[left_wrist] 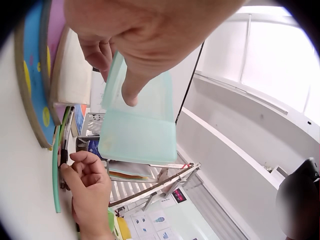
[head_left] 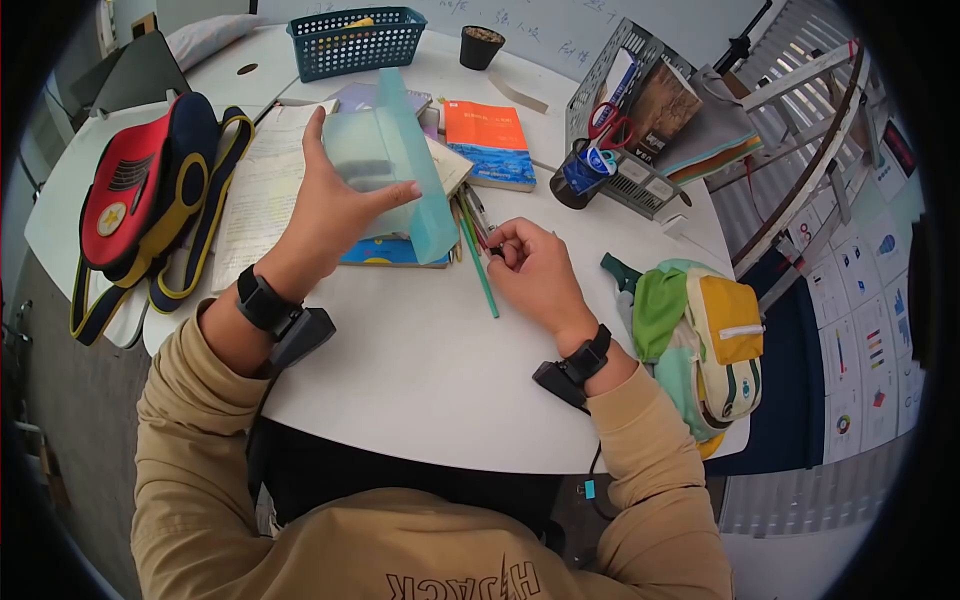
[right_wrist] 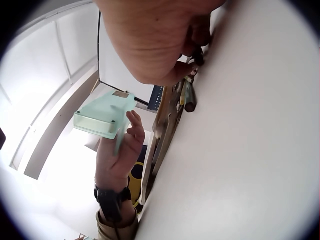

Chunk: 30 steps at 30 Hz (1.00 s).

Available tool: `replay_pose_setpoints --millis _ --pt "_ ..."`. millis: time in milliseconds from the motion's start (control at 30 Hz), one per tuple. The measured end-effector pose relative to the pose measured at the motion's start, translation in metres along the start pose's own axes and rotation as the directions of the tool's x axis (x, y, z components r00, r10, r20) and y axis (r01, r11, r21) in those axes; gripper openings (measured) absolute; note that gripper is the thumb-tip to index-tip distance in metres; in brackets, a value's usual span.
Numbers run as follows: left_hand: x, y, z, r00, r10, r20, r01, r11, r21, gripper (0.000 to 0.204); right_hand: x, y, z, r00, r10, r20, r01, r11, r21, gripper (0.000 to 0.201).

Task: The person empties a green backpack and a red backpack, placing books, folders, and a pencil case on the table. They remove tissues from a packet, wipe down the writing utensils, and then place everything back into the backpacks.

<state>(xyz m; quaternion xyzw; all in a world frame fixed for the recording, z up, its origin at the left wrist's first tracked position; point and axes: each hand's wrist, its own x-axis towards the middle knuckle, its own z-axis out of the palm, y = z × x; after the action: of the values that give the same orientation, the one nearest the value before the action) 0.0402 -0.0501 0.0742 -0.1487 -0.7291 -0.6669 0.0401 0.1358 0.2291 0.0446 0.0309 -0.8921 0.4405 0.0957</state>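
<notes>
My left hand (head_left: 335, 200) holds up a translucent mint-green plastic pencil case (head_left: 423, 190), thumb across its near side. In the left wrist view its lid (left_wrist: 137, 137) hangs open. Low over the table, my right hand (head_left: 540, 280) pinches a dark pen (left_wrist: 63, 157) between thumb and fingertips. Beside those fingertips lie several pens and pencils, among them a long green pencil (head_left: 480, 275). The right wrist view shows the case (right_wrist: 97, 122) raised above the table, while the curled right fingers partly hide the pen.
Books and an orange-and-blue book (head_left: 490, 140) lie behind the pencils. A red bag (head_left: 140, 190) sits at left, a colourful backpack (head_left: 700, 340) at right. Further back stand a teal basket (head_left: 357, 45), a plant pot (head_left: 481, 47), a scissors cup (head_left: 580, 180) and a grey file holder (head_left: 625, 110).
</notes>
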Motion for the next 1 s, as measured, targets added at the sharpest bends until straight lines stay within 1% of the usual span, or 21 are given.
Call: replay_pose_setpoints --millis 67,133,167,233,267,333,400,433,533,567,633,667,733,767,800,867,900,933,967,1000 --pt "0.001 0.001 -0.002 0.999 0.033 0.015 -0.034 0.998 0.055 0.146 0.000 0.000 0.000 1.000 0.009 -0.010 -0.009 1.000 -0.013 0.021" --pt "0.000 -0.004 -0.004 0.996 0.075 0.043 -0.080 0.990 0.117 0.146 0.001 0.007 0.001 0.999 0.000 -0.052 -0.002 0.999 -0.047 0.019" --pt "-0.004 0.005 -0.003 0.997 0.049 0.056 -0.057 0.987 0.149 0.145 0.003 0.010 0.002 0.997 -0.006 -0.071 0.001 0.998 -0.063 0.018" --pt "-0.014 0.022 -0.001 0.997 -0.009 0.081 -0.008 0.977 0.214 0.143 0.004 0.013 0.006 0.996 -0.037 -0.086 0.049 0.989 0.142 0.018" --pt "-0.016 0.019 -0.001 0.995 0.049 0.084 -0.068 0.969 0.239 0.142 0.005 0.011 0.008 0.993 -0.058 -0.100 0.080 0.967 0.240 0.018" --pt "-0.018 0.015 0.002 0.980 0.180 0.091 -0.199 0.937 0.287 0.142 -0.001 -0.005 0.004 0.990 -0.142 -0.012 0.133 0.893 0.429 0.019" --pt "-0.019 0.007 0.006 0.959 0.261 0.105 -0.281 0.920 0.272 0.143 -0.009 -0.014 0.007 0.984 -0.172 0.051 0.122 0.851 0.511 0.019" --pt "-0.020 0.006 0.008 0.947 0.300 0.112 -0.319 0.909 0.267 0.144 -0.011 -0.016 0.014 0.985 -0.155 0.078 0.095 0.859 0.503 0.019" --pt "-0.024 0.013 0.004 0.967 0.189 0.172 -0.223 0.952 0.209 0.143 -0.014 -0.018 0.015 0.980 -0.099 0.175 -0.004 0.861 0.509 0.018" --pt "-0.022 0.010 0.005 0.958 0.229 0.171 -0.259 0.948 0.186 0.142 -0.014 -0.017 0.013 0.974 -0.083 0.209 -0.038 0.857 0.515 0.018" --pt "-0.017 0.001 0.007 0.938 0.306 0.164 -0.329 0.934 0.141 0.140 -0.009 -0.009 0.010 0.988 -0.021 0.152 -0.058 0.868 0.494 0.018" --pt "-0.017 -0.002 0.009 0.936 0.313 0.160 -0.333 0.936 0.117 0.138 -0.007 -0.007 0.009 0.992 0.012 0.123 -0.070 0.873 0.483 0.018" --pt "-0.016 -0.007 0.013 0.932 0.329 0.152 -0.341 0.938 0.066 0.134 -0.007 -0.006 0.007 0.994 0.002 0.112 -0.065 0.823 0.565 0.018" --pt "-0.014 -0.012 0.015 0.934 0.329 0.141 -0.344 0.935 0.092 0.133 -0.007 -0.006 0.007 0.995 -0.003 0.104 -0.061 0.795 0.604 0.018" --pt "-0.012 -0.018 0.016 0.935 0.331 0.131 -0.346 0.931 0.119 0.133 -0.008 -0.007 0.007 0.995 -0.001 0.099 -0.059 0.799 0.599 0.018" --pt "-0.014 -0.013 0.019 0.961 0.252 0.113 -0.253 0.968 -0.011 0.122 -0.008 -0.009 0.008 0.996 -0.001 0.088 -0.052 0.805 0.591 0.020" --pt "-0.019 -0.009 0.022 0.978 0.170 0.119 -0.148 0.975 -0.168 0.112 -0.008 -0.009 0.009 0.995 -0.013 0.097 -0.047 0.800 0.598 0.020" --pt "-0.022 -0.003 0.023 0.986 0.087 0.140 -0.038 0.947 -0.319 0.103 -0.008 -0.008 0.009 0.994 -0.025 0.104 -0.043 0.794 0.606 0.020" --pt "-0.021 0.001 0.020 0.972 -0.007 0.236 0.096 0.924 -0.370 0.088 -0.008 -0.007 0.010 0.993 -0.037 0.113 -0.041 0.788 0.614 0.021" --pt "-0.018 0.005 0.016 0.938 -0.094 0.333 0.233 0.883 -0.406 0.074 -0.008 -0.006 0.011 0.989 -0.031 0.144 -0.067 0.777 0.627 0.021"
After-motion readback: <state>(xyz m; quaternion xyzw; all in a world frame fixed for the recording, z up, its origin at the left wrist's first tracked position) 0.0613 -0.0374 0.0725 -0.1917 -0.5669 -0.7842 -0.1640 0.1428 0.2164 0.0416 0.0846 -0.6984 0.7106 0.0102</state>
